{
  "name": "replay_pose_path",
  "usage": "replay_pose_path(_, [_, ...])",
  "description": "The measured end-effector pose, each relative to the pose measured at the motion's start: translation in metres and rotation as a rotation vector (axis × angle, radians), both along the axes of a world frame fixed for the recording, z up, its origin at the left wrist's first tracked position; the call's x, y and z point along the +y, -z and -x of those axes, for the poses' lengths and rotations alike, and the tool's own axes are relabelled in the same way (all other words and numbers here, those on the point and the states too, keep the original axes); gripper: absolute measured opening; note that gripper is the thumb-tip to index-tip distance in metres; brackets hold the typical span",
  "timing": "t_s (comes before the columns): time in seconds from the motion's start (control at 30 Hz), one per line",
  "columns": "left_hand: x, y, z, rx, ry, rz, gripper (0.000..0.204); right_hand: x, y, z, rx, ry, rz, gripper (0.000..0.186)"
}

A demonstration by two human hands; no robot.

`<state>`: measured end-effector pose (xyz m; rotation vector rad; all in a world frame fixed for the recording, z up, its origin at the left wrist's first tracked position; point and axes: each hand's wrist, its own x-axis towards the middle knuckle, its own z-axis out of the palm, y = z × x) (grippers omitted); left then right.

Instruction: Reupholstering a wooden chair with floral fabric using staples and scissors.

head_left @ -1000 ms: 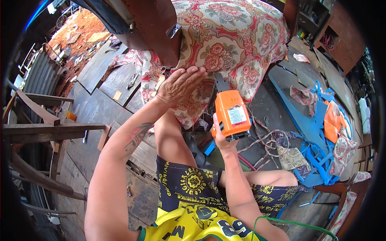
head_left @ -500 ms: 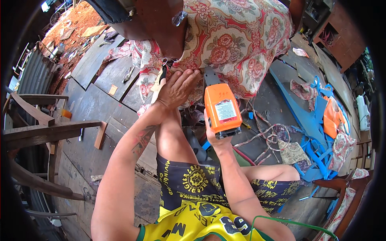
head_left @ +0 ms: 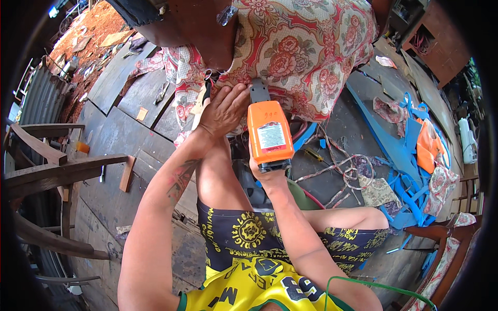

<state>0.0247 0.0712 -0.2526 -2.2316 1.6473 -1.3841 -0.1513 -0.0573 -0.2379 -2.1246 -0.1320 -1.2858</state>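
We are pressing our left hand (head_left: 224,110) flat, fingers spread and holding nothing, on the floral red-and-cream upholstery fabric (head_left: 301,52) where it is wrapping the edge of a dark wooden frame (head_left: 192,26) at twelve o'clock. Our right hand (head_left: 270,173) is closing fully around the grip of the orange boxy power stapler (head_left: 268,132), whose dark nose is touching the fabric just beside our left fingertips, at about one o'clock from the picture's middle.

By our judgement the covering is partly along: the cloth is already lying stretched over the frame, while a loose flap (head_left: 179,88) is hanging free at eleven o'clock, so that edge is probably waiting to be fastened. We cannot tell how many fastenings are in.

As for containers, we are seeing none that plainly hold anything; a white plastic bottle (head_left: 467,140) is standing at three o'clock, its contents hidden. Blue strapping offcuts (head_left: 410,197) and fabric scraps (head_left: 378,189) are lying loose on the grey plank floor (head_left: 104,135) at four o'clock.
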Motion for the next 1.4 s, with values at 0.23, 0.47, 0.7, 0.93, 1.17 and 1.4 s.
replay_pose_path(0.23, [0.004,0.001,-0.002,-0.044,-0.058,-0.045,0.048,0.007,-0.007,0.002,0.106,0.014,-0.034,0.032])
replay_pose_path(0.47, [0.004,-0.005,0.006,-0.030,-0.054,-0.068,0.047,0.009,-0.015,0.004,0.131,0.029,-0.025,0.036])
replay_pose_path(0.7, [0.004,-0.011,0.008,-0.038,-0.067,-0.075,0.047,0.013,-0.015,0.006,0.158,0.040,-0.068,0.035])
replay_pose_path(0.93, [-0.001,-0.012,0.010,-0.016,-0.022,-0.008,0.047,0.003,-0.005,0.001,0.075,0.104,0.073,0.033])
replay_pose_path(1.17, [0.008,-0.022,0.022,0.070,0.026,0.041,0.046,0.005,-0.006,0.000,0.015,0.130,0.090,0.026])
replay_pose_path(1.4, [-0.009,-0.056,0.065,0.528,0.185,0.799,0.037,0.003,-0.005,0.001,0.023,0.114,0.083,0.024])
